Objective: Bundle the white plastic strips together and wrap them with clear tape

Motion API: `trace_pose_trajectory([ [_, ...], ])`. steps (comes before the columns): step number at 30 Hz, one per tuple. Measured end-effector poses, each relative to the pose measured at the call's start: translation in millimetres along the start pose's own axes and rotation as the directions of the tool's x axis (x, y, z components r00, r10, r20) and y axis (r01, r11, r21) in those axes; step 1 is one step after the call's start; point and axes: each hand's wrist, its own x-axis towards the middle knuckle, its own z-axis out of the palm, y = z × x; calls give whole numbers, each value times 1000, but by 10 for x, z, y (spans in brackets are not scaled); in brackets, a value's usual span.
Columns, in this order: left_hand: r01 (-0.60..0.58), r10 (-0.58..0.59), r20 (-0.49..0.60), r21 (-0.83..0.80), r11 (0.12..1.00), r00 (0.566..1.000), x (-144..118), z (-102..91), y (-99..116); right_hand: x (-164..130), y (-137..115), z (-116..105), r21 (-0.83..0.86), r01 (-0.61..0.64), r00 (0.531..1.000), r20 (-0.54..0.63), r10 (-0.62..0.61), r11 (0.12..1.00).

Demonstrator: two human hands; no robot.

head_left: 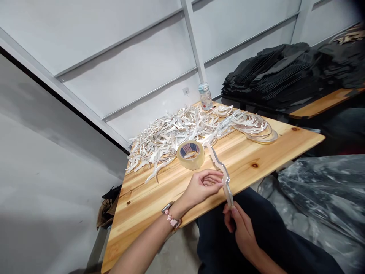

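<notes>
Two hands held one long wavy strip [222, 172] over the near edge of the table [256, 160]. The right hand [242, 228], lowest and closest, pinched the strip's near end between thumb and fingers, above the person's dark trousers [256, 251]. The left hand [203, 186], with a watch [171, 218] at the wrist, curled its fingertips against the strip's middle, fingers half closed around its edge. From there the strip ran away from the person, tilted up over the wood, its far tip ending close to the tape roll [191, 154].

That roll of clear tape lay flat on the tabletop, just beside the strip's far end and touching the front of a big heap of pale strips [176, 133]. The heap spread across the far half of the table, with a neater stack of curved pieces [256, 127] at its right side. A bottle [205, 96] stood upright behind the heap, at the table's far edge against the white wall [128, 76].

Farther right, on a second table, lay a stack of black sheets [285, 76]. Crumpled clear plastic [322, 190] lay low at the right, beside the person's leg.
</notes>
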Motion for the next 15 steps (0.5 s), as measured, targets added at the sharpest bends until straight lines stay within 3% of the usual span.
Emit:
trace_pose_trajectory([
  [11, -6, 8, -18, 97, 995, 1000, 4, 2, -8, 4, -17, -6, -25, -24, 999, 23, 24, 999],
  [15, -96, 96, 4, 179, 979, 995, -3, -13, -29, 9, -33, -7, -19, -33, 999, 11, 33, 999],
])
